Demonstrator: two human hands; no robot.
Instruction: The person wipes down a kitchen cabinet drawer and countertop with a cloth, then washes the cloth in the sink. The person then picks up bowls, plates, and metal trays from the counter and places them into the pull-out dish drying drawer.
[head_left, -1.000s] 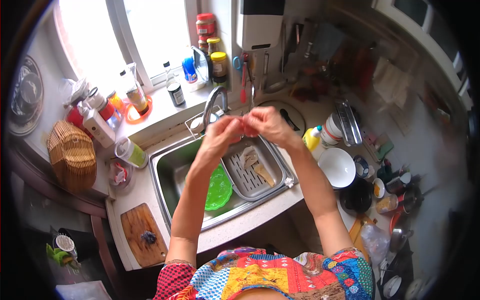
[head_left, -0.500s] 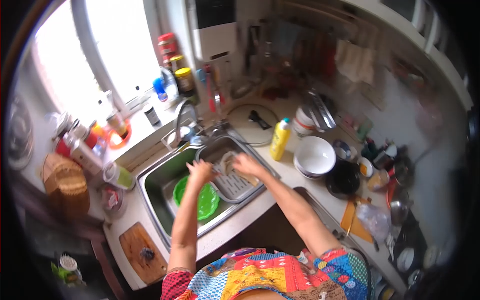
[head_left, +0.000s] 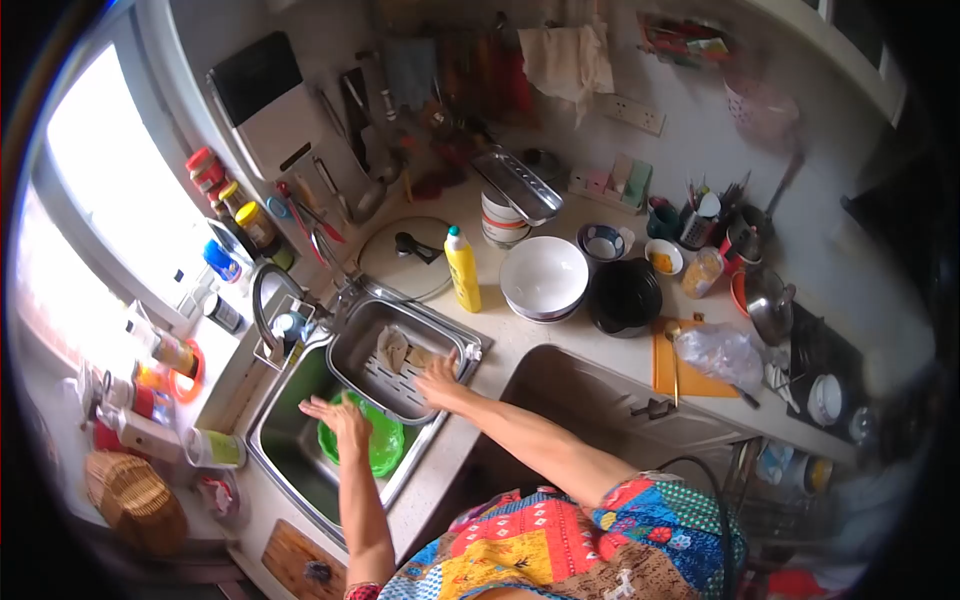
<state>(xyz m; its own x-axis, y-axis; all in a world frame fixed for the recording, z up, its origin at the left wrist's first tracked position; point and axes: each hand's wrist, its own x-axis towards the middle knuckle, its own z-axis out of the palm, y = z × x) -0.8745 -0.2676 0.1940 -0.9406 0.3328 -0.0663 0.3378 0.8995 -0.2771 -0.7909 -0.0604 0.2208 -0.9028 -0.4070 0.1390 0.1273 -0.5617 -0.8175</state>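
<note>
My left hand (head_left: 342, 420) is held over the green basin (head_left: 385, 450), its fingers apart and nothing in them. That basin sits in the sink (head_left: 290, 455), partly hidden behind my left wrist. Fingers spread, my right hand (head_left: 442, 384) is at the right rim of the metal drain tray (head_left: 400, 398), which rests over the sink's right part. A crumpled pale cloth (head_left: 393, 348) lies in the tray, beyond my right hand. The faucet (head_left: 262, 300) curves over the sink's back left corner.
A yellow squeeze bottle (head_left: 462, 272) stands behind the tray, beside white bowls (head_left: 545, 275) and a black pot (head_left: 625, 297). To the right, a plastic bag (head_left: 728, 355) lies on an orange board (head_left: 690, 372). A wooden cutting board (head_left: 295, 560) is at the lower left.
The view has swung to the right. My right hand has left the cloth and moved to the tray's right rim. My left hand has moved away from the tray, over the green basin.
</note>
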